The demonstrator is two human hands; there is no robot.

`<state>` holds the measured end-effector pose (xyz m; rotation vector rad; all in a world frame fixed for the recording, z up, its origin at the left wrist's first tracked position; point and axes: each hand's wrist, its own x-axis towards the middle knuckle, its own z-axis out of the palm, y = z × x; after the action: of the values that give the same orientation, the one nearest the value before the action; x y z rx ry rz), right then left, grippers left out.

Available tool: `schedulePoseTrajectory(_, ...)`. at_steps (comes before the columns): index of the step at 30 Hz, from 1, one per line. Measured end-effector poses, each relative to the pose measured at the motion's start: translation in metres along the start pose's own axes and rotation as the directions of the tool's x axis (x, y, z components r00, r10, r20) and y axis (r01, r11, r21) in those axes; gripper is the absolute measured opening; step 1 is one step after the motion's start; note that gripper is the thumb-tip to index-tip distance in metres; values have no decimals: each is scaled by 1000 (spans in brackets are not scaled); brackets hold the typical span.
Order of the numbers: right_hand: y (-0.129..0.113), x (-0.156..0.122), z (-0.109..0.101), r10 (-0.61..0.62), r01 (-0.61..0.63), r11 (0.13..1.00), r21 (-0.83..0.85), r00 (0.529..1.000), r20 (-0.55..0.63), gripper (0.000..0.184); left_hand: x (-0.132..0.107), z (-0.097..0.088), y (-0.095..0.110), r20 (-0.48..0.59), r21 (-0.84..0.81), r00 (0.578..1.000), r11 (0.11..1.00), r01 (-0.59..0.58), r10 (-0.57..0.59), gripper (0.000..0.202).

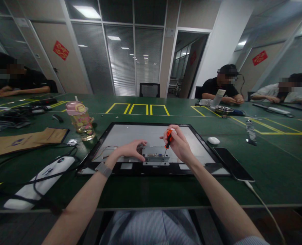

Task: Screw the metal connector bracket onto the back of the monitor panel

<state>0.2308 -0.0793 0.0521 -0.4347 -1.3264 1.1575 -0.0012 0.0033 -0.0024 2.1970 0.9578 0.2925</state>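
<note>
A flat display panel (130, 134) with a black frame lies on the green table before me. On its near edge stands a metal bracket (156, 160) with connector ports along it. My left hand (133, 149) grips the bracket's left end between thumb and fingers. In my right hand (179, 143) is an orange and black screwdriver (169, 139), held tilted. Its shaft points down at the right part of the bracket; whether the tip sits in a screw is too small to tell.
A phone (234, 164) with a cable and a white mouse (213, 140) lie right of the panel. Left are a drink bottle (81, 120), a paper bag (26, 141) and a white power strip (41, 182) with black cables. Several people sit across the table; a metal bowl (224, 109) stands far right.
</note>
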Motion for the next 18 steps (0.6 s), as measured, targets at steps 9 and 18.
schedulePoseTrajectory(9, 5, -3, 0, -20, 16, 994, -109, 999, -38, 12, 0, 2, -2, -5, -47, 999, 998, -39, 39, 70)
schedulePoseTrajectory(18, 9, -2, -4, -97, 84, 978, -191, 994, -55, 14, 0, 1, 2, -1, -11, 1000, 1000, -23, 23, 70)
